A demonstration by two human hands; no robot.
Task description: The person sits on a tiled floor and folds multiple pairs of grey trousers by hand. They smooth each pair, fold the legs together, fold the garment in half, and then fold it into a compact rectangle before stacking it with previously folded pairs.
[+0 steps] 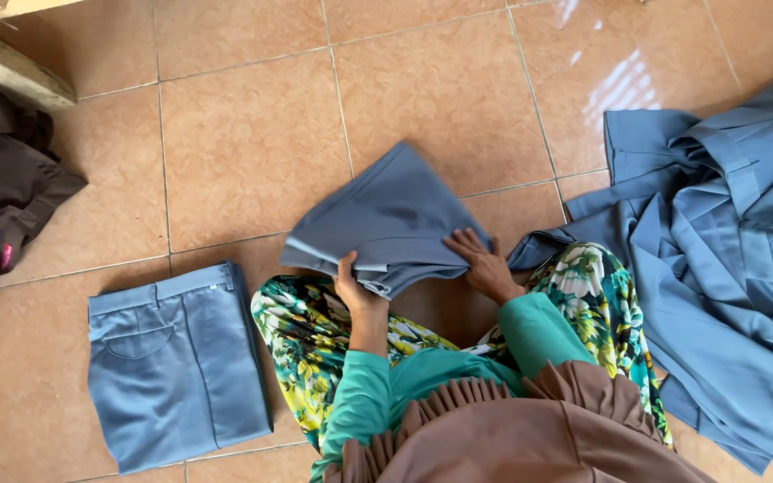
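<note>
A folded grey-blue pair of trousers (pixel 386 215) lies on the tiled floor in front of my knees. My left hand (pixel 355 284) grips its near folded edge, thumb on top. My right hand (pixel 480 261) presses flat on the cloth's right near corner, fingers spread. My legs, in green floral fabric (pixel 301 335), are crossed under both arms, and teal sleeves cover my forearms.
A neatly folded blue pair of trousers (pixel 176 362) lies at my left. A heap of unfolded blue garments (pixel 726 259) spreads at the right. Dark brown clothing (pixel 2 192) sits far left under a wooden ledge (pixel 11 67). Orange floor tiles (pixel 252 134) stretch ahead.
</note>
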